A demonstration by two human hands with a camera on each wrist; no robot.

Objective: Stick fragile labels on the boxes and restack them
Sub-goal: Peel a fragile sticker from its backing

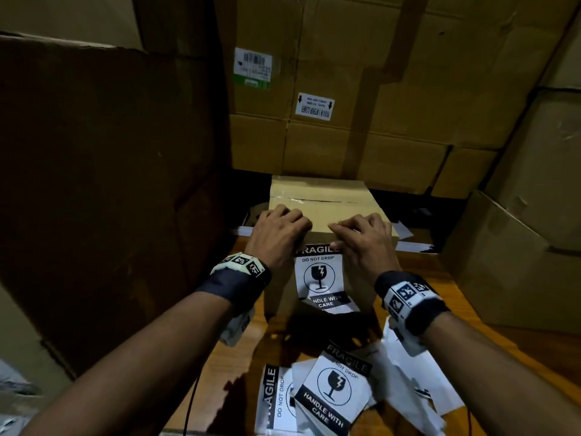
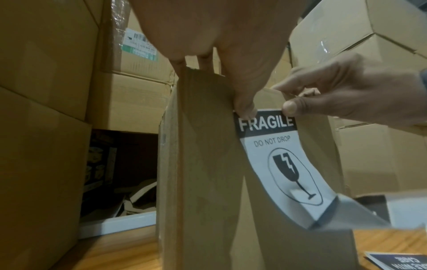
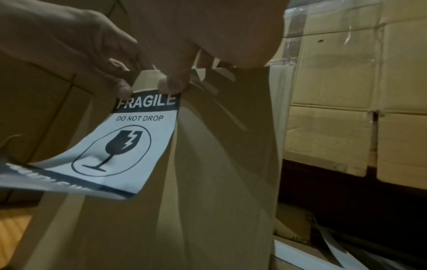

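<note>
While the label [image 1: 319, 275] is pinned by its top corners to the box [image 1: 327, 199] front by thumbs of the left hand [image 1: 278, 232] and right hand [image 1: 366, 242], its curled-off bottom could crease if pressed unevenly.

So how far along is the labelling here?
Nothing finished shows. In hand: both thumbs press the top edge of a fragile label onto the small box, left hand and right hand over its top edge; the label's bottom curls free. Left: smoothing, restacking, spare labels on the table.
</note>
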